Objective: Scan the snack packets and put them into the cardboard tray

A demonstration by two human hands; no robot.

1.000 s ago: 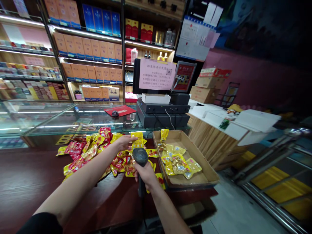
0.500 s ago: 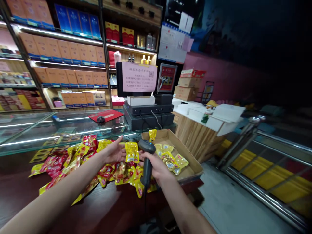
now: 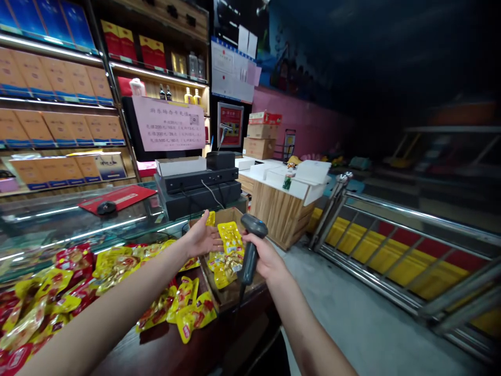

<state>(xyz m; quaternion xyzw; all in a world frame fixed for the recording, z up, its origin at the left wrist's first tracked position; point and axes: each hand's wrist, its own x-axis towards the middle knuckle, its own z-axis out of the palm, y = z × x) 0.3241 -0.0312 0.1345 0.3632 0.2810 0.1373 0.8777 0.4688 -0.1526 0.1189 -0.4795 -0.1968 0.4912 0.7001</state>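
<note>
Black scanner (image 3: 251,255), one, in right hand (image 3: 270,257); one packet (image 3: 230,236) beside left hand (image 3: 202,237).

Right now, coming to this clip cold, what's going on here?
A person at a shop counter is handling small packets with a scanner. The right hand grips the dark handheld scanner. The left hand is open beside a yellow packet that appears above the cardboard box; whether they touch is unclear. Other packets lie in the box, and many red and yellow packets lie to its left.
</note>
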